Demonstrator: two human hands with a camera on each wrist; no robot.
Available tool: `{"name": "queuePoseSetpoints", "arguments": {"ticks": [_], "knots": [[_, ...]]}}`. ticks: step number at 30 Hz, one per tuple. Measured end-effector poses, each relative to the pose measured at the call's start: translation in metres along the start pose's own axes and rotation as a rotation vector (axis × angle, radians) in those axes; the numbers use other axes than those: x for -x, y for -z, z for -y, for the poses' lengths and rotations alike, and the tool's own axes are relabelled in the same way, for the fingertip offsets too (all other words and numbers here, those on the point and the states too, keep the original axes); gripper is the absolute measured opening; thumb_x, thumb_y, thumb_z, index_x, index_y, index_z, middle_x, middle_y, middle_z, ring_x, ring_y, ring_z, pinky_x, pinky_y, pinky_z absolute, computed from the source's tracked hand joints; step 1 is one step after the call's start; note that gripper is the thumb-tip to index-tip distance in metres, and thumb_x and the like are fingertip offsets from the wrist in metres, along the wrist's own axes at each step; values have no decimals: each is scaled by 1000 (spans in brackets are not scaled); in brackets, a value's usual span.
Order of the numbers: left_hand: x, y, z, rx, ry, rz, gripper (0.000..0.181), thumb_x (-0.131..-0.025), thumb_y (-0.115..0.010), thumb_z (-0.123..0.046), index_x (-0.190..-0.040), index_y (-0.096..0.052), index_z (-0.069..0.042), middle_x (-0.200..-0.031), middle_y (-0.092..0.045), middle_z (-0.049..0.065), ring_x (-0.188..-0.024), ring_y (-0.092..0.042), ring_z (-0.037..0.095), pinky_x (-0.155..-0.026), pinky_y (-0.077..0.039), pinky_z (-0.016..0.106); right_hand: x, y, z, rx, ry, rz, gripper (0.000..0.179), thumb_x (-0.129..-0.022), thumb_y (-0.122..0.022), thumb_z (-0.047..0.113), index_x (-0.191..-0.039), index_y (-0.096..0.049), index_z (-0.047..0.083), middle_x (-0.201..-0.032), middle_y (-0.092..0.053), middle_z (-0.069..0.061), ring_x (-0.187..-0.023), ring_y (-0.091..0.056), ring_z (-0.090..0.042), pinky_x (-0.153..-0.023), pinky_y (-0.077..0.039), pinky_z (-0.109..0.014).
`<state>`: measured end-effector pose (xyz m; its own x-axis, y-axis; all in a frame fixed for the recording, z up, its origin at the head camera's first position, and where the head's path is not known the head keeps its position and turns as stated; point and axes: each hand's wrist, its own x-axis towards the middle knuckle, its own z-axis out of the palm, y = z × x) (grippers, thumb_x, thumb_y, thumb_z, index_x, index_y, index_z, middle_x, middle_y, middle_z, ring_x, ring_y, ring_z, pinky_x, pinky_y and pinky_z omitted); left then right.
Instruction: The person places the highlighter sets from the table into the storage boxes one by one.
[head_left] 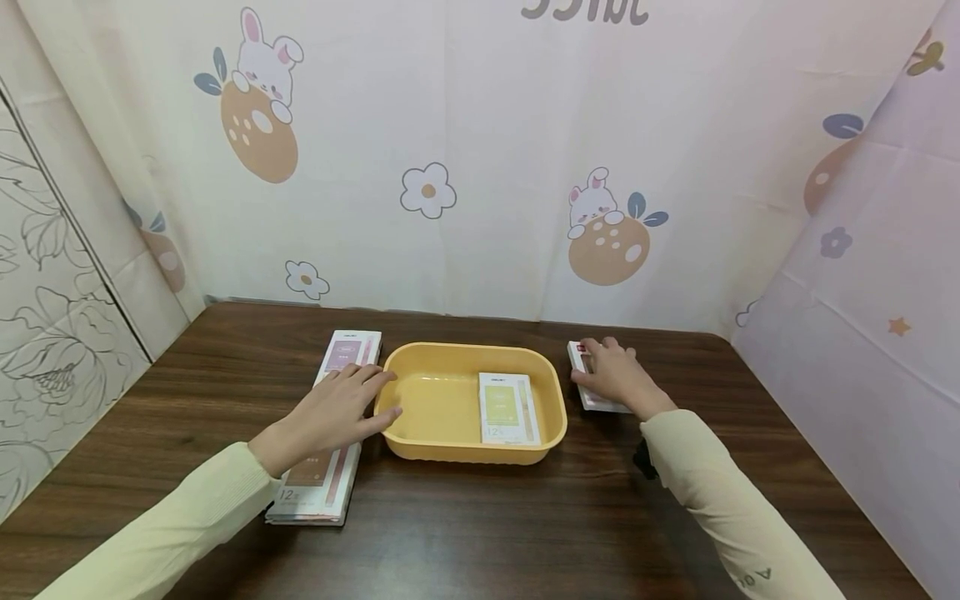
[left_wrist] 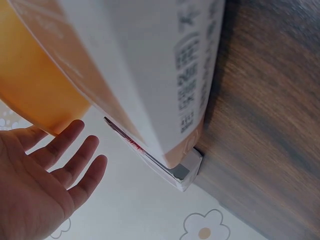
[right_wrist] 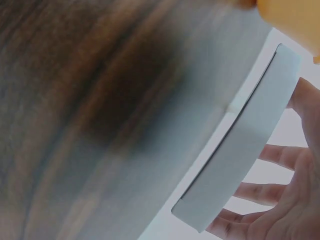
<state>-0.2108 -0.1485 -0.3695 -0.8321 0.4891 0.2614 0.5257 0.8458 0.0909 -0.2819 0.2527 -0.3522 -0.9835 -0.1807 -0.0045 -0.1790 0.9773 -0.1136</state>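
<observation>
My left hand [head_left: 336,412] has its fingers spread over the left rim of a yellow plastic tray [head_left: 420,454] and holds nothing. Below it lie flat white boxes: one with a purple label [head_left: 365,337] farther off, one with a brown label [head_left: 311,493] nearer. In the left wrist view, a box edge [left_wrist: 145,100] passes close to the camera. My right hand [head_left: 618,373] lies over a white box [head_left: 597,403] right of the tray. Its fingers [right_wrist: 260,192] reach across the top of that box [right_wrist: 240,142]; the fingertips are partly hidden.
Inside the tray, at its right side, lies a white box with a yellow-green label [head_left: 504,408]. The dark wooden table [head_left: 480,533] ends at a patterned curtain [head_left: 495,250] behind, with another curtain [head_left: 862,333] at the right.
</observation>
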Motion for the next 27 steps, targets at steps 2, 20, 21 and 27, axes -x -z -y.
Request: {"name": "queuePoseSetpoints", "arguments": {"ticks": [2, 20, 21, 27], "knots": [[0, 0, 0, 0, 0, -1, 57, -87, -46, -55, -124, -54, -12, -121, -57, 7, -112, -51, 28, -89, -43, 49, 1, 4, 2, 3, 1, -3, 66, -85, -57, 38, -135, -37, 0, -129, -38, -34, -107, -42, -52, -88, -35, -61], [-1, 0, 0, -10, -8, -15, 56, -87, -46, -55, -122, -55, -12, -120, -58, 6, -111, -52, 28, -89, -43, 48, 13, 31, 22, -1, 70, -68, 65, -83, -54, 39, -135, -40, 2, -131, -40, -31, -110, -43, -47, -88, -35, -59], [-1, 0, 0, -11, -10, -18, 56, -87, -46, -55, -122, -55, -12, -120, -58, 6, -111, -52, 28, -89, -43, 48, 14, 33, 24, -9, 70, -66, 65, -83, -54, 39, -135, -39, 2, -131, -39, -31, -110, -43, -48, -87, -36, -59], [-1, 0, 1, -10, -8, -15, 57, -87, -46, -55, -123, -55, -12, -120, -58, 6, -112, -52, 28, -90, -42, 48, 19, 39, 38, -12, 65, -48, 66, -84, -56, 39, -137, -38, 4, -134, -37, -29, -108, -41, -50, -83, -41, -59]]}}
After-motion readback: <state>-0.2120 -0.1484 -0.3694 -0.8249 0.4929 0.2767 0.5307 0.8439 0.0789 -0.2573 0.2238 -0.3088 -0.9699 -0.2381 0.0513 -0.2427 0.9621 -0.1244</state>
